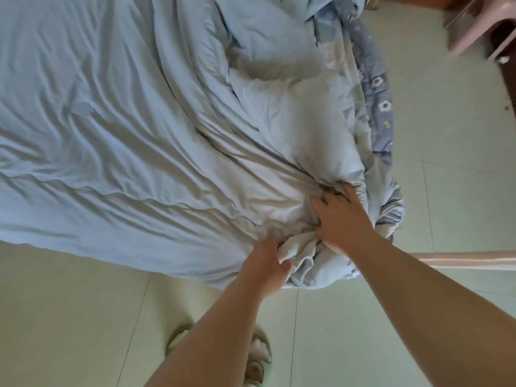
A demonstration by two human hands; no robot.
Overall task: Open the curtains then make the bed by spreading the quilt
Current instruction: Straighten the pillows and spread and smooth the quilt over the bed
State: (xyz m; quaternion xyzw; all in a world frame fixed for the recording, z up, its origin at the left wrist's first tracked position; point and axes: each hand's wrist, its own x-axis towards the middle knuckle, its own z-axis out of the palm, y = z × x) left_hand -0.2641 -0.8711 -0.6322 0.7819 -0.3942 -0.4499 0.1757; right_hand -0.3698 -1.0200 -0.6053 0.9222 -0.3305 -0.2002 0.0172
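Both hands are down at the near corner of the bed, and it's all about the quilt here. The left hand has its grip closed on a bunched fold of pale blue fabric right at the mattress edge, fingers curled under the cloth. The right hand sits just beside it, slightly farther onto the bed, fingers dug into the gathered fabric and clamped on it as well. Two holds close together like this look like someone hunting for the corner of the quilt, so the whole thing can be pulled out flat from one point.

And the quilt needs it. It covers most of the bed in long creases running toward the hands, while a thick heap is rolled up along the right edge, showing its flowered underside where it has flipped over. That heaped side hangs over toward the tiled floor.

The person stands at the bedside in slippers, leaning in. A pink stool sits well apart at the top right. No curtains are in view, so that step can't be judged. Spreading, I'd say, is only partly done.
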